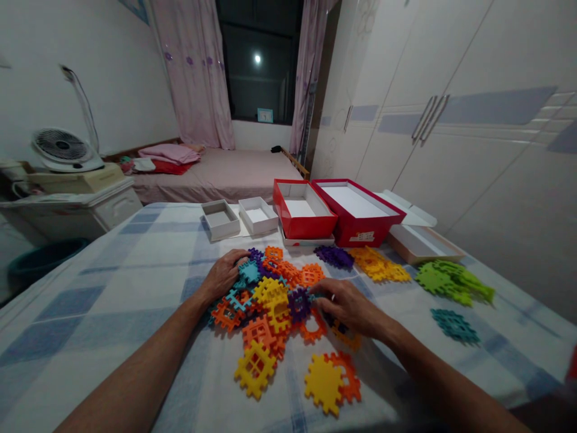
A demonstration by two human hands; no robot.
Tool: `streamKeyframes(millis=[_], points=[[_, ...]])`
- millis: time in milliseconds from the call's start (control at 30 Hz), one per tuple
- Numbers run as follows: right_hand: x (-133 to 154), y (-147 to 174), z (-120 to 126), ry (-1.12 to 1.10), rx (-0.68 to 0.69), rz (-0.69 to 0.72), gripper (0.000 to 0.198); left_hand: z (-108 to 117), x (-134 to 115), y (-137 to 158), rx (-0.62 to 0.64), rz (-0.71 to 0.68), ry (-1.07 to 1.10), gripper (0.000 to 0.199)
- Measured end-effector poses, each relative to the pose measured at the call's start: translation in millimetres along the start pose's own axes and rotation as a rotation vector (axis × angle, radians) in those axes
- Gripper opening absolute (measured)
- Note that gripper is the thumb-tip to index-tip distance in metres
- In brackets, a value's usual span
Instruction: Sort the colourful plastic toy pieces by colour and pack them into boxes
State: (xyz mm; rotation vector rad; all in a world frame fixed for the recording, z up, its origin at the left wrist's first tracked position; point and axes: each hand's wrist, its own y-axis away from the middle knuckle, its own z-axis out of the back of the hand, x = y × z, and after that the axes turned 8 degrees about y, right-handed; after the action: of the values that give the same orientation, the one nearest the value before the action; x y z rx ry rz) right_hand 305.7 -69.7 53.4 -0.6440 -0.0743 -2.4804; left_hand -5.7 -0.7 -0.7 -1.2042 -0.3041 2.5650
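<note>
A heap of interlocking plastic building tiles (272, 297) in yellow, orange, purple and blue lies on the cloth between my hands. My left hand (224, 275) rests along the heap's left edge, fingers loosely stretched over it beside a light blue tile (249, 272). On the right side, my right hand (349, 305) has its fingers bent together next to a purple tile (299, 304). A bit of teal shows at those fingertips, but what they grip is mostly hidden. Below that hand, an orange-yellow tile (346, 334) is partly covered.
Sorted piles of purple (334, 257), yellow (379, 264), green (453, 281) and teal tiles (455, 326) lie to the right. Behind stand a red box (306, 226), a dark red box (367, 231) and two small white boxes (222, 226). A yellow tile (323, 383) lies in front.
</note>
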Motion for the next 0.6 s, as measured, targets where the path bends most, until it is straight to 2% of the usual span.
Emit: streamKeyframes(millis=[133,267,433,600], points=[[-0.4,3.7,-4.0,0.015,-0.228,0.022,0.021,-0.1,-0.9,0.1,-0.003,0.004,-0.005,0.043],[-7.4,10.8,0.1,-0.009,-0.352,-0.022,0.019,-0.1,-1.5,-0.2,-0.013,0.009,-0.007,0.042],[-23.1,35.0,9.6,0.037,-0.46,-0.215,0.016,0.3,-0.6,-0.4,-0.01,0.003,-0.002,0.043],[-62.3,86.7,30.0,0.182,-0.688,-0.448,0.023,1.7,1.9,-0.8,0.004,0.014,-0.005,0.048]])
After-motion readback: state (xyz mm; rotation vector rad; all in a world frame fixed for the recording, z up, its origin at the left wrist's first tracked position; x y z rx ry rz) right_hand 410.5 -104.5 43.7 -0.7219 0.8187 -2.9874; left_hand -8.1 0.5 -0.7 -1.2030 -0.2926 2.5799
